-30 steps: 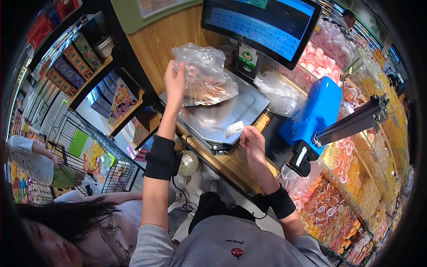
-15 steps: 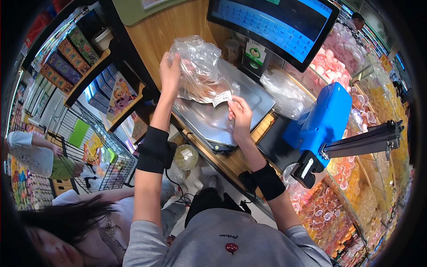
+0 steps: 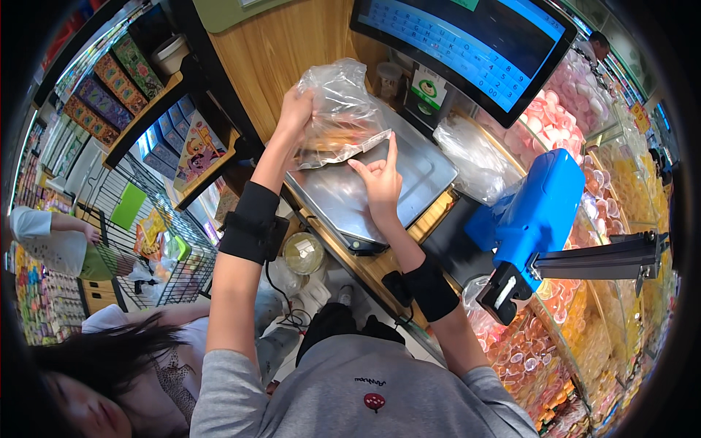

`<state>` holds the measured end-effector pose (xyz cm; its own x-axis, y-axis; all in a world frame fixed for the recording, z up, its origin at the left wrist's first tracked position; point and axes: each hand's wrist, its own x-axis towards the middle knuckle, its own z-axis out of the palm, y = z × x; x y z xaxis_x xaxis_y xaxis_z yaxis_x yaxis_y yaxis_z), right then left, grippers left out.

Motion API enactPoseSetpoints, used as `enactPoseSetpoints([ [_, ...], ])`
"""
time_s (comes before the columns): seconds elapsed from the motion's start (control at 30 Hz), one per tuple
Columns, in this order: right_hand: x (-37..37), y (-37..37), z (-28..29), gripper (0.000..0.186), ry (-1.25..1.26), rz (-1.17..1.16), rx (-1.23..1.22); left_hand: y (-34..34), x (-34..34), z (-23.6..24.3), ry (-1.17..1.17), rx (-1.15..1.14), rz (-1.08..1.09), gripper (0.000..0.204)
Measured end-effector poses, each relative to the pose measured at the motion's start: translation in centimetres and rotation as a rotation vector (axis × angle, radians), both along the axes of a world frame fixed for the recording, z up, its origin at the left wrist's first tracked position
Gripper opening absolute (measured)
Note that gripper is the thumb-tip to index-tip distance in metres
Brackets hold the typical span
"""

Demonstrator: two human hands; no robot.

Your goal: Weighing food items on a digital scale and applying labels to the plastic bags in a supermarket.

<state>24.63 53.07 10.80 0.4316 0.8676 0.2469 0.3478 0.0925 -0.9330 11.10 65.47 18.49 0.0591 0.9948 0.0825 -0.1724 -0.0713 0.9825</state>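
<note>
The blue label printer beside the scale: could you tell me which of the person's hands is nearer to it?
Right. The right hand is over the scale pan, closer to the blue label printer; the left hand grips the clear bag farther away.

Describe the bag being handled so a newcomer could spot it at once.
Find the steel scale pan below the blue touchscreen. At its far-left corner, the left hand grips a clear plastic bag, with the right hand pressing its edge. Unlike the other clear bag right of the pan, it holds brownish goods.

Left hand (image 3: 296,109) gripping clear bag (image 3: 339,113), right hand (image 3: 380,182) pressing it, above scale tray (image 3: 380,191)
</note>
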Motion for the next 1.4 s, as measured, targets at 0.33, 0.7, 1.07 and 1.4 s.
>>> enactPoseSetpoints([
  [0.33,2.8,2.6,0.6,0.115,-0.434,0.06,-0.06,0.4,0.6,0.1,-0.206,-0.254,-0.162,0.015],
  [0.7,0.7,0.5,2.1,0.012,-0.044,0.339,0.281,1.5,-0.2,-0.6,-0.251,-0.292,-0.285,0.016],
  [1.07,3.9,-0.4,2.0,0.02,0.093,-0.082,0.246,-5.7,0.9,3.6,-0.282,-0.127,-0.311,0.021],
  [1.4,2.6,-11.4,8.5,0.106,-0.037,0.209,0.357,-19.5,0.5,10.9,0.198,0.542,-0.109,0.003],
])
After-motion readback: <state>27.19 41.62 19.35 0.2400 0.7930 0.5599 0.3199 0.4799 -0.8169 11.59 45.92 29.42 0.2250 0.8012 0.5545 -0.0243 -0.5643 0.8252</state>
